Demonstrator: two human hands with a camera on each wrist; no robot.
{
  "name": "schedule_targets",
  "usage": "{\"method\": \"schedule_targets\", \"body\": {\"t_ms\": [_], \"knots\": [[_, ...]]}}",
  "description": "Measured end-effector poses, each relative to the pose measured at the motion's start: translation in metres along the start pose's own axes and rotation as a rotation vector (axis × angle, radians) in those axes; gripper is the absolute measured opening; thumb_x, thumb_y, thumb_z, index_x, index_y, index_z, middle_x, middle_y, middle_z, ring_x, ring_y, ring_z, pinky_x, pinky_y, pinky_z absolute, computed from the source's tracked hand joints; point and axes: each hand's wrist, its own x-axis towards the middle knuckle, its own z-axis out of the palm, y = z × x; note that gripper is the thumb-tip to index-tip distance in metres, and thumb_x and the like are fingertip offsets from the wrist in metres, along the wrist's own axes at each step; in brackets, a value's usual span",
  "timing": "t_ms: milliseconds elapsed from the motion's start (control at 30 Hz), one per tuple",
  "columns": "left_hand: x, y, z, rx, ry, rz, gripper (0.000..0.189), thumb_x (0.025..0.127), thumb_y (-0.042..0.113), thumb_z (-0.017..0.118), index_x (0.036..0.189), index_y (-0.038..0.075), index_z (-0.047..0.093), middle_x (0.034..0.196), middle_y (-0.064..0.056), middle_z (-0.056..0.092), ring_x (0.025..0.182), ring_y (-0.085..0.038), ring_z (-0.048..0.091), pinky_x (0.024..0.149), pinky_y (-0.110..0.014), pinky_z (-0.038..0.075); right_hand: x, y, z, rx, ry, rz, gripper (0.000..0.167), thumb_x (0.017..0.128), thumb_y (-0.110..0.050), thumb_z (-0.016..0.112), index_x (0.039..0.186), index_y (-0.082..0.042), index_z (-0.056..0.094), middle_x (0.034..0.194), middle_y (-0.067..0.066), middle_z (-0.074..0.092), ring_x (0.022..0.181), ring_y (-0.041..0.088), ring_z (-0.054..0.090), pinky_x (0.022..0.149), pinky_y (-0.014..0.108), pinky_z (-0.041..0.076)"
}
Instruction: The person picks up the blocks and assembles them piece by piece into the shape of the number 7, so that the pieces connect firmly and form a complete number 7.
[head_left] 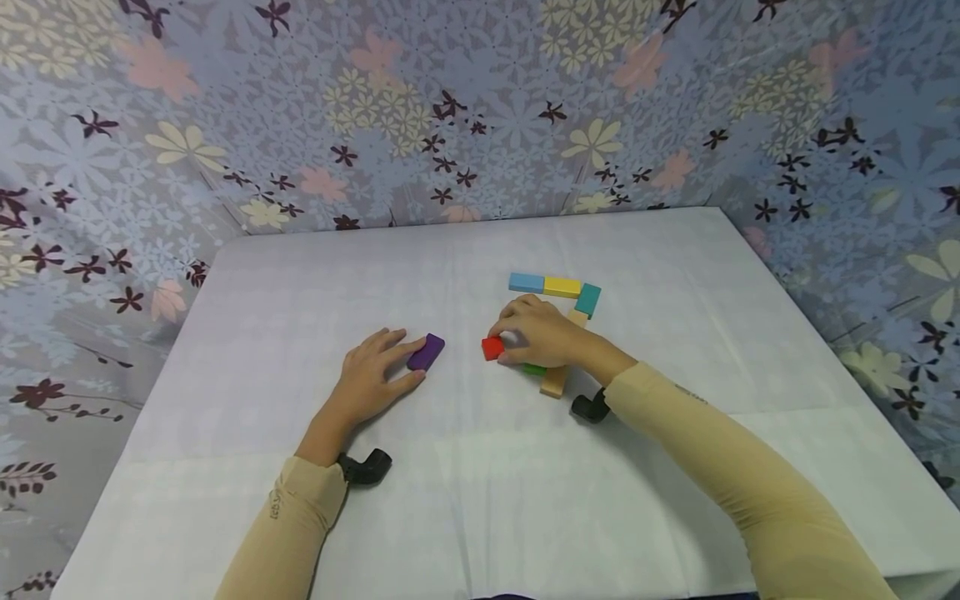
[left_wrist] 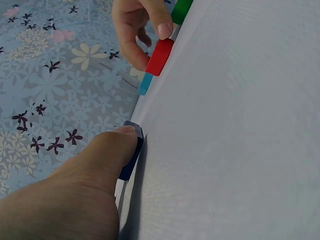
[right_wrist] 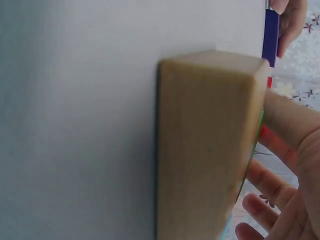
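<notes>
My left hand [head_left: 367, 375] pinches a purple block [head_left: 426, 352] on the white cloth, left of the other blocks. In the left wrist view its thumb lies against that block, which looks dark blue [left_wrist: 132, 150] there. A red block [head_left: 492, 348] is between the thumb and fingers of my right hand [head_left: 543, 333], to the right of the purple one. Partly hidden under the right hand, a green block [head_left: 533, 369] shows next to the red block. A plain wooden block [head_left: 553, 382] lies by the right wrist and looms large in the right wrist view.
Beyond the right hand a blue block [head_left: 527, 282], a yellow block [head_left: 562, 287] and a teal block [head_left: 588, 301] form a bent row. Another wooden block [head_left: 577, 317] adjoins the teal one, partly covered. Flowered fabric [head_left: 480, 108] hangs behind the cloth-covered table [head_left: 300, 275].
</notes>
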Motion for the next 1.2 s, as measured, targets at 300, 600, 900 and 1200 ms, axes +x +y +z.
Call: {"method": "schedule_targets", "body": {"t_ms": [300, 600, 900, 1200], "knots": [[0.001, 0.000, 0.000, 0.006, 0.004, 0.005, 0.056, 0.093, 0.047, 0.065, 0.145, 0.032, 0.051, 0.158, -0.009, 0.040, 0.150, -0.037, 0.026, 0.115, -0.063, 0.020, 0.001, -0.008, 0.000, -0.036, 0.103, 0.106, 0.053, 0.075, -0.068, 0.074, 0.102, -0.022, 0.068, 0.113, -0.001, 0.061, 0.120, 0.024, 0.046, 0.104, 0.046, 0.040], [0.000, 0.001, -0.001, -0.005, -0.006, 0.000, 0.055, 0.094, 0.048, 0.064, 0.145, 0.032, 0.051, 0.158, -0.009, 0.040, 0.150, -0.036, 0.025, 0.116, -0.063, 0.019, 0.004, -0.012, 0.004, -0.067, 0.097, 0.104, 0.051, 0.077, -0.066, 0.074, 0.101, -0.021, 0.072, 0.111, -0.002, 0.063, 0.118, 0.024, 0.048, 0.098, 0.043, 0.043], [0.001, 0.001, -0.001, -0.008, -0.006, 0.004, 0.055, 0.094, 0.048, 0.064, 0.145, 0.031, 0.052, 0.158, -0.009, 0.040, 0.150, -0.036, 0.025, 0.116, -0.063, 0.019, -0.002, -0.015, 0.003, -0.004, 0.018, 0.005, 0.039, 0.081, -0.051, 0.077, 0.112, -0.028, 0.070, 0.121, -0.001, 0.060, 0.126, 0.025, 0.044, 0.105, 0.048, 0.041], [0.000, 0.000, -0.001, -0.010, -0.008, 0.002, 0.055, 0.094, 0.047, 0.064, 0.145, 0.031, 0.052, 0.158, -0.010, 0.040, 0.150, -0.036, 0.025, 0.116, -0.063, 0.019, -0.020, -0.012, 0.000, -0.002, -0.069, -0.119, 0.032, 0.080, -0.046, 0.080, 0.108, -0.034, 0.069, 0.130, 0.000, 0.053, 0.131, 0.022, 0.040, 0.107, 0.048, 0.040]]}}
